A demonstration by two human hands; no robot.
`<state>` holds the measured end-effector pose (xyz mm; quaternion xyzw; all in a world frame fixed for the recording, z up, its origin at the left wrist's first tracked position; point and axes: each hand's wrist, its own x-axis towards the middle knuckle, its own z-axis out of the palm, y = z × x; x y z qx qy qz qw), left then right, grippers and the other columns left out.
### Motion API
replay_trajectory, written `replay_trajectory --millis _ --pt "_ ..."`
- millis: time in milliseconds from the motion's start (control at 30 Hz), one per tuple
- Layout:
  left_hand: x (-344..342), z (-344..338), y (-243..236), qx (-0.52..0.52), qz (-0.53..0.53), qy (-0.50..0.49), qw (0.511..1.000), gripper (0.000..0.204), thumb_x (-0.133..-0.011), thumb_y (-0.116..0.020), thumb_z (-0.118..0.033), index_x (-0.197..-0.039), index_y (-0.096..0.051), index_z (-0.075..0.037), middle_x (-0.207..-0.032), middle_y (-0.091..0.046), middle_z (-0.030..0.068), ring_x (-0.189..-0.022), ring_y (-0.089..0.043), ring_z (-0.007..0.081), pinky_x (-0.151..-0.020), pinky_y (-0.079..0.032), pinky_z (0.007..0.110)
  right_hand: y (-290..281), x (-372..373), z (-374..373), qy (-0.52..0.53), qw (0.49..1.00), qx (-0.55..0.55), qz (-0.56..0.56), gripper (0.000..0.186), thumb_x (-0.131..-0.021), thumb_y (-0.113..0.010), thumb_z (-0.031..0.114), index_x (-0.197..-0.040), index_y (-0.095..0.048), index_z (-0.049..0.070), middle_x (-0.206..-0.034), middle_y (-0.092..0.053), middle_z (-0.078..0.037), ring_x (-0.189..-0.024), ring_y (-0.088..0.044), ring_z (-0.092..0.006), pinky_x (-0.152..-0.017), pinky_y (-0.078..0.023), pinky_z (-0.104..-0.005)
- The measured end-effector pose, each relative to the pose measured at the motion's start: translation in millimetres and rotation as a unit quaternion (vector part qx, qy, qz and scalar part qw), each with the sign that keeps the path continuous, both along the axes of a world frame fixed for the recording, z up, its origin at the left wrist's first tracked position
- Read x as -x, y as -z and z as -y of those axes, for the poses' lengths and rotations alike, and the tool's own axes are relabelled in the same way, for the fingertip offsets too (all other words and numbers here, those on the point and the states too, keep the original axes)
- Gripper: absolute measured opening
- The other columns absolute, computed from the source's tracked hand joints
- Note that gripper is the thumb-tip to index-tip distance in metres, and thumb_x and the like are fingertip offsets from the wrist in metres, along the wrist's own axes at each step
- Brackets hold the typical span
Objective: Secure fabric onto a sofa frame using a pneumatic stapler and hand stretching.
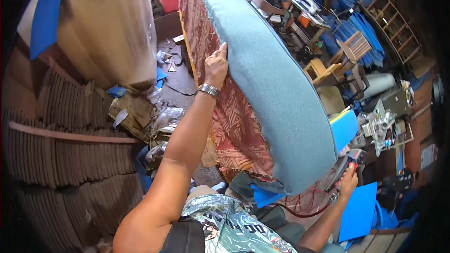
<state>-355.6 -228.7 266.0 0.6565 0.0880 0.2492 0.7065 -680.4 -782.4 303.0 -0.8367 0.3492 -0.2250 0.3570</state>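
Upholstered teal piece (pixel 276 79) runs far to near through centre; my left grip (pixel 217 68) lies on its left edge, beside red patterned cloth (pixel 238 122), whether pinching I cannot tell. Near right, my right grip (pixel 348 183) is closed round a pistol-shaped tool (pixel 338 171).
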Motion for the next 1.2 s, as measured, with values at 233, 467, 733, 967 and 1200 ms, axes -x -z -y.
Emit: replay_trajectory --millis 233,467,733,967,1200 --pt "2 -20 10 0.183 -0.011 0.175 0.967 0.037 -0.107 -0.06 -0.034 -0.117 -0.071 0.0 -0.095 -0.072 0.0013 -0.081 -0.062 0.0098 -0.075 -0.052 0.028 -22 80 -76 0.05 0.965 -0.157 0.203 0.044 -0.108 -0.053 0.047 -0.111 -0.064 0.005 -0.08 -0.055 0.001 -0.062 -0.051 -0.008 -0.053 -0.044 -0.0252" --pt "-4 -50 24 0.25 0.017 0.386 0.888 0.022 -0.107 -0.061 -0.028 -0.102 -0.068 -0.008 -0.09 -0.069 -0.0035 -0.08 -0.064 0.0046 -0.069 -0.053 0.023 -19 135 -163 0.147 0.961 -0.106 0.211 0.04 -0.107 -0.056 0.045 -0.103 -0.062 0.005 -0.073 -0.051 0.001 -0.06 -0.051 -0.0085 -0.053 -0.044 -0.0253" --pt "-37 -75 24 0.177 -0.005 0.55 0.816 0.023 -0.104 -0.067 -0.021 -0.108 -0.07 0.001 -0.093 -0.071 0.0 -0.082 -0.063 0.0057 -0.074 -0.052 0.024 -65 182 -376 0.136 0.874 0.457 0.089 0.038 -0.108 -0.056 0.033 -0.128 -0.055 0.001 -0.085 -0.052 -0.005 -0.075 -0.052 -0.0162 -0.071 -0.05 -0.0313" --pt "-44 -82 16 0.156 -0.067 0.609 0.775 0.024 -0.103 -0.069 -0.022 -0.103 -0.07 0.002 -0.092 -0.069 -0.0017 -0.078 -0.057 0.0039 -0.071 -0.049 0.023 -65 134 -494 0.041 0.949 -0.042 0.309 0.062 -0.094 -0.068 0.06 -0.106 -0.058 0.001 -0.074 -0.055 -0.004 -0.066 -0.056 -0.0167 -0.069 -0.05 -0.0351" --pt "-48 -83 5 0.012 -0.034 0.543 0.839 0.032 -0.1 -0.073 -0.029 -0.084 -0.062 -0.004 -0.068 -0.054 -0.0074 -0.056 -0.046 0.0003 -0.046 -0.035 0.022 10 19 -576 0.088 0.967 -0.158 0.181 0.037 -0.091 -0.076 0.035 -0.094 -0.064 0.001 -0.079 -0.068 -0.01 -0.07 -0.065 -0.0207 -0.068 -0.055 -0.0395"
